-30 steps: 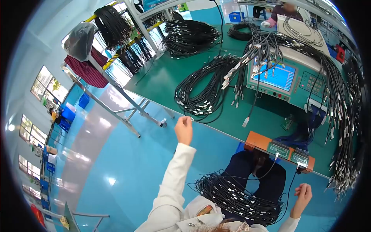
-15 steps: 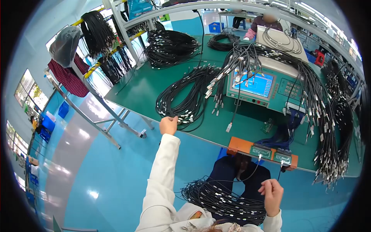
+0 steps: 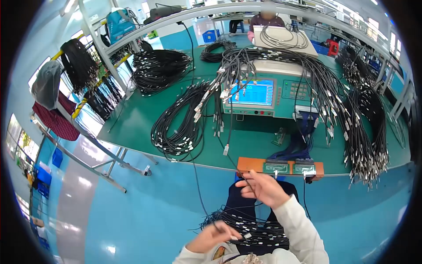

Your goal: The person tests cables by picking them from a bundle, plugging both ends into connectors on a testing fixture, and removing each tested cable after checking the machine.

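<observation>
My left hand [image 3: 213,236] is closed round a thin black cable [image 3: 197,176], which runs up from the fingers to the table's front edge. A small white connector [image 3: 247,236] shows just beside its fingertips. Over my lap, my right hand [image 3: 263,189] has its fingers curled, with another dark cable [image 3: 249,187] passing between them. Under both hands lies a bundle of black cables [image 3: 259,229] with white tags. Right of centre at the table edge, an orange fixture [image 3: 250,164] carries two green boards, with white plugs in their fronts.
A tester [image 3: 285,99] with a lit blue screen stands on the green table [image 3: 198,164]. Cables with silver ends drape over it. Coiled cable bundles [image 3: 173,125] lie to its left, and more hang at the right edge. A person [image 3: 267,20] sits behind the table.
My left hand has come back from the coiled bundle to my lap, drawing a cable along. The right hand has risen toward the orange fixture, and the view has shifted.
</observation>
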`<action>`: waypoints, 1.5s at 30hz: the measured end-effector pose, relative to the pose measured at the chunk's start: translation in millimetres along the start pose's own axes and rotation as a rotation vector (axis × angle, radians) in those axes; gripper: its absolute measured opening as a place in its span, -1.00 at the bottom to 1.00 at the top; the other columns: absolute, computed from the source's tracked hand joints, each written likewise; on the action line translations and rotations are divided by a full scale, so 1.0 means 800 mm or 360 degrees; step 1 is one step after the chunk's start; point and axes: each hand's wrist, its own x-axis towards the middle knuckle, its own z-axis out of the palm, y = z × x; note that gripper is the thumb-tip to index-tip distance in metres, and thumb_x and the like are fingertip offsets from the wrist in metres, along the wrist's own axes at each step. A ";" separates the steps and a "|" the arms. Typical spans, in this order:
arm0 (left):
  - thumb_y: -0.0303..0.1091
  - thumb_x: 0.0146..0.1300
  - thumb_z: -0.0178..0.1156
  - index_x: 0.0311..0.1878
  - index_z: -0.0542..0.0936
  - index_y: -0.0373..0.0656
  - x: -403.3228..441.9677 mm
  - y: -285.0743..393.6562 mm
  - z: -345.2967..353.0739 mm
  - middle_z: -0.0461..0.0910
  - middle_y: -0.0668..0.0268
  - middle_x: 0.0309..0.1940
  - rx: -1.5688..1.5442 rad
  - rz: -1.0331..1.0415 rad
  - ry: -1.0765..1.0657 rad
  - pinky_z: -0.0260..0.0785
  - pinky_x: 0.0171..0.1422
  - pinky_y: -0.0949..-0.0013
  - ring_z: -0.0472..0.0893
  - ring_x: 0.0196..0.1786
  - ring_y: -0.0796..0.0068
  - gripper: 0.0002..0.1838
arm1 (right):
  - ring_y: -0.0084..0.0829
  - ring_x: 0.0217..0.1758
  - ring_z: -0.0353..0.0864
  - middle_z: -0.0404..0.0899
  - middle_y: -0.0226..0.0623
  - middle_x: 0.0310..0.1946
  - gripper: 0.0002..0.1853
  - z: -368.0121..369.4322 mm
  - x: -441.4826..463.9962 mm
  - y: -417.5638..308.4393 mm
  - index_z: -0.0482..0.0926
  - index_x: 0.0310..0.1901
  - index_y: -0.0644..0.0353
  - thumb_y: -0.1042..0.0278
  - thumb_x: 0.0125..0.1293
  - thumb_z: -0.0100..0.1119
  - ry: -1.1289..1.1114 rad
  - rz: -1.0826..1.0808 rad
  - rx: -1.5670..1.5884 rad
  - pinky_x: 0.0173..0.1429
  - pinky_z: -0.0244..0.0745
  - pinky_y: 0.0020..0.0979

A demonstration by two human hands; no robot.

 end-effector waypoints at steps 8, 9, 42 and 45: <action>-0.09 0.38 0.00 -0.11 0.42 -0.25 -0.023 0.032 -0.119 0.32 0.43 -0.56 -0.1897 0.0615 0.0577 0.21 -0.43 0.49 0.34 -0.50 0.55 -0.65 | -0.70 -0.75 0.10 0.21 -0.51 -0.74 -0.75 -0.034 -0.136 -0.012 0.40 0.01 0.34 0.42 0.41 -0.16 0.0065 0.0056 -0.0711 -0.66 0.02 -0.61; -0.08 0.39 -0.02 -0.12 0.43 -0.24 -0.023 0.045 -0.152 0.28 0.45 -0.59 -0.1789 0.0693 0.0626 0.07 -0.56 0.56 0.22 -0.61 0.65 -0.65 | -0.65 -0.74 0.20 0.27 -0.45 -0.74 -0.76 -0.046 -0.166 -0.007 0.41 -0.01 0.37 0.44 0.40 -0.16 0.0170 -0.0024 -0.0707 -0.64 0.10 -0.58; -0.04 0.43 -0.16 -0.21 0.50 -0.22 0.086 -0.035 -0.013 0.39 0.36 -0.65 0.0889 0.0076 0.1073 0.28 -0.42 0.43 0.44 -0.55 0.52 -0.59 | -0.62 -0.50 0.43 0.52 -0.30 -0.49 -0.72 -0.272 -0.318 0.107 0.45 -0.15 0.32 0.24 0.44 -0.13 0.2285 -0.1031 -0.1423 -0.40 0.36 -0.48; -0.03 0.41 -0.12 0.02 0.39 -0.27 0.033 -0.042 -0.203 0.56 0.32 -0.36 0.1092 0.0291 0.1538 0.35 -0.33 0.45 0.50 -0.48 0.50 -0.56 | -0.60 -0.41 0.46 0.53 -0.27 -0.35 -0.71 -0.296 -0.347 0.088 0.41 -0.07 0.33 0.23 0.44 -0.12 0.2587 -0.1213 -0.1069 -0.31 0.40 -0.45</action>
